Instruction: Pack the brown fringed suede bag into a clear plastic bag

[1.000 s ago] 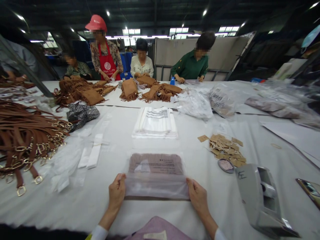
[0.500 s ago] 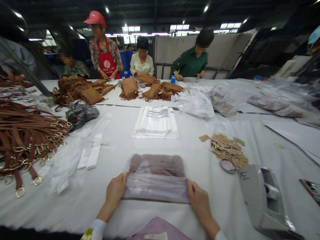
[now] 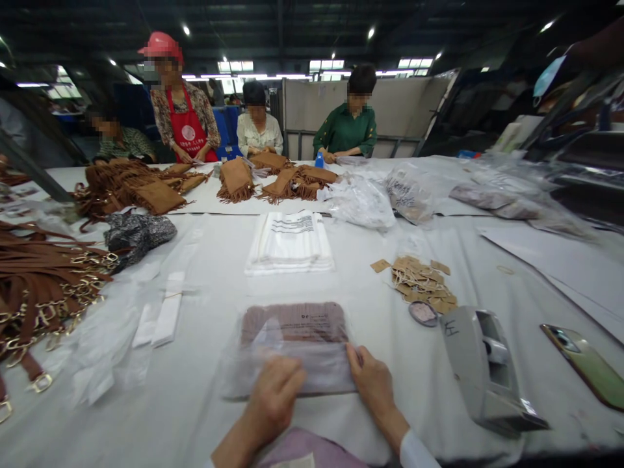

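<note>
A clear plastic bag [image 3: 299, 369] with a brown fringed pouch [image 3: 292, 317] inside lies flat on the white table, with dark print across its upper part. My right hand [image 3: 374, 383] pinches the bag's right edge between thumb and fingers. Over the bag's lower left part is my left hand [image 3: 277, 393], slightly blurred, its fingers curled closed. Whatever those fingers hold, if anything, is hidden. Just beyond the bag lies a stack of printed plastic bags [image 3: 291, 244].
Brown straps [image 3: 43, 279] with gold buckles spread at left, beside folded white strips [image 3: 166, 309]. Brown tags [image 3: 419, 279], a tape dispenser [image 3: 480, 364] and a phone [image 3: 582, 364] lie at right. Fringed pouches [image 3: 236, 179] lie across the table, where several co-workers [image 3: 188, 123] work.
My left hand has left the bag's left edge and moved right over its front, its fingers now curled. My right hand keeps hold of the right edge. The view has shifted to the right.
</note>
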Demonstrator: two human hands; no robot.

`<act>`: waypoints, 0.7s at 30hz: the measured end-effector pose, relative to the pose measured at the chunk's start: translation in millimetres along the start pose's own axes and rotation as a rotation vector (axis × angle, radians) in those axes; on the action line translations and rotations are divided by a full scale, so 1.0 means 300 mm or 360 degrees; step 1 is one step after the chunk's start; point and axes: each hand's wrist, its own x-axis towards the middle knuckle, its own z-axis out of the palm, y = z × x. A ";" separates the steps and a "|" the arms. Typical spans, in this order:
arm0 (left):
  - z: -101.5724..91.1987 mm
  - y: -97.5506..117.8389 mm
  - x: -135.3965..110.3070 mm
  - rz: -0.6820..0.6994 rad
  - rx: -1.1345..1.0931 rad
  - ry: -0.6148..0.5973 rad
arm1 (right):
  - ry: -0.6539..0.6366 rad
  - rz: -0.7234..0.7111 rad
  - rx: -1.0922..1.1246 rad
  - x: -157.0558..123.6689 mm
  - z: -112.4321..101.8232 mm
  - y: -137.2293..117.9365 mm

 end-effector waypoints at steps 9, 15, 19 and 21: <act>0.197 0.067 0.104 -0.0005 0.0160 -0.0518 | 0.0121 0.0503 0.0320 0.024 -0.016 -0.026; 0.204 0.089 0.082 0.0038 0.0269 -0.0473 | 0.0222 0.0511 0.0526 -0.016 -0.122 0.054; 0.222 0.086 0.072 0.0099 0.0295 -0.0397 | 0.1020 0.0653 0.0337 -0.125 -0.306 0.283; 0.229 0.083 0.068 0.0114 0.0298 -0.0374 | 0.1253 0.0907 0.0142 -0.191 -0.391 0.414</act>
